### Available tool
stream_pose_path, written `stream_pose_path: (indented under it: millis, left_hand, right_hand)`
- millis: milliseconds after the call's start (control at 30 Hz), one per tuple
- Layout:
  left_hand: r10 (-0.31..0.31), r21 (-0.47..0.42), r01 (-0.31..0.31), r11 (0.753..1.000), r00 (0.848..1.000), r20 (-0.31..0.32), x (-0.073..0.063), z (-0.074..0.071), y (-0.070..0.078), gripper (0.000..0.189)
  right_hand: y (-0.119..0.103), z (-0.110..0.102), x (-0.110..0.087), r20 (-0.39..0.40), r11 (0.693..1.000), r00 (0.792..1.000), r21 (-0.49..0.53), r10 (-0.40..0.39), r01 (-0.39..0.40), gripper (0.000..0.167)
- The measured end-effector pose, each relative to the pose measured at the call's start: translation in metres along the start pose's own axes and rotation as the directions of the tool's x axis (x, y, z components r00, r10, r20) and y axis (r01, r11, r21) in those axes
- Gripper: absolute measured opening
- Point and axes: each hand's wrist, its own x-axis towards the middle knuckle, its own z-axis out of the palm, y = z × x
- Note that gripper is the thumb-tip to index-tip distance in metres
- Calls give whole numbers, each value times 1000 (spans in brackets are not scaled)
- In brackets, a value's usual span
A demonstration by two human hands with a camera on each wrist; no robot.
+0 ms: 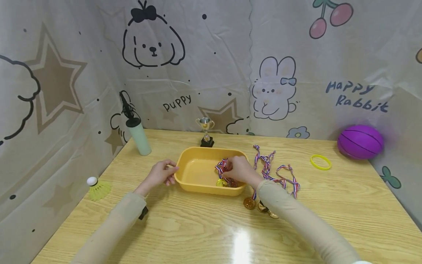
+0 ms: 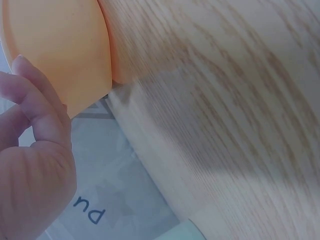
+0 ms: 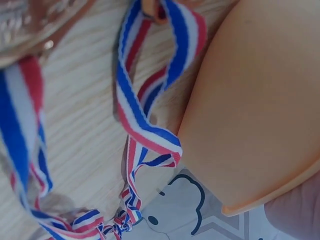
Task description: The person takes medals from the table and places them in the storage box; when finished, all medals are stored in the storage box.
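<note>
A yellow plastic basin (image 1: 194,189) stands in the middle of the wooden table. My left hand (image 1: 160,173) holds its left rim, thumb at the edge and fingers bent against the outer wall. Over the basin's right side reaches my right hand (image 1: 240,169), its fingertips pinching a striped medal ribbon (image 1: 220,169) inside. Beside that ribbon lie a gold medal (image 1: 221,182) and darker medals, partly covered by the hand. Right of the basin, several striped ribbons (image 3: 150,130) are spread out, with medals (image 1: 249,203) at their near ends, partly under the right forearm.
Behind the basin stands a small trophy (image 1: 206,132). A pale green pump (image 1: 140,137) is at the back left, a yellow shuttlecock (image 1: 98,188) at the left edge. Toward the right are a yellow ring (image 1: 320,162) and a purple ball (image 1: 361,142). A printed curtain hangs behind.
</note>
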Motion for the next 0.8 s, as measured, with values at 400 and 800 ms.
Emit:
stream_pose_path:
  millis: [400,800]
  left_hand:
    - [-3,-9,3,1000,1000,-2,0,1,2,34]
    - [-4,-5,4,1000,1000,-8,-2,2,3,34]
  right_hand:
    - [2,-6,-1,-28,990,999,139,30,-26,22]
    - [19,-41,-22,51,829,991,544,122,-131,34]
